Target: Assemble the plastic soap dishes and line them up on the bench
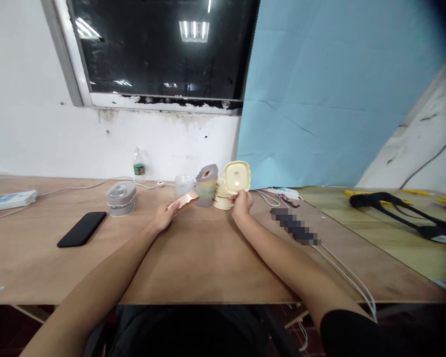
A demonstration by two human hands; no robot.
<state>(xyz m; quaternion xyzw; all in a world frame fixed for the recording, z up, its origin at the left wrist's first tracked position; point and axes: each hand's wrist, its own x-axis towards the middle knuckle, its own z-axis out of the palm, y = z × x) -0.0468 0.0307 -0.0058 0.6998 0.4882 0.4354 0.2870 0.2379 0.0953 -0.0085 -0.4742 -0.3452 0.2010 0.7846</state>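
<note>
My right hand (242,204) is closed on the lower edge of a pale yellow square lid (237,173) with rounded corners, held upright. Just behind and left of that hand stands a stack of yellow lids (221,202). A thin peach-orange piece, perhaps a lid seen nearly edge-on (186,201), is gripped at its left end by my left hand (166,216). Beyond it is a stack of translucent grey and greenish containers (206,186), the top one tilted. To their left sit clear containers (185,185).
Grey lidded boxes (121,199) and a black phone (82,229) lie on the left of the wooden table (200,267). A plastic bottle (138,163) stands by the wall. Right are a pixelated dark object (296,226), white cables (351,277) and a black strap-like frame (405,215).
</note>
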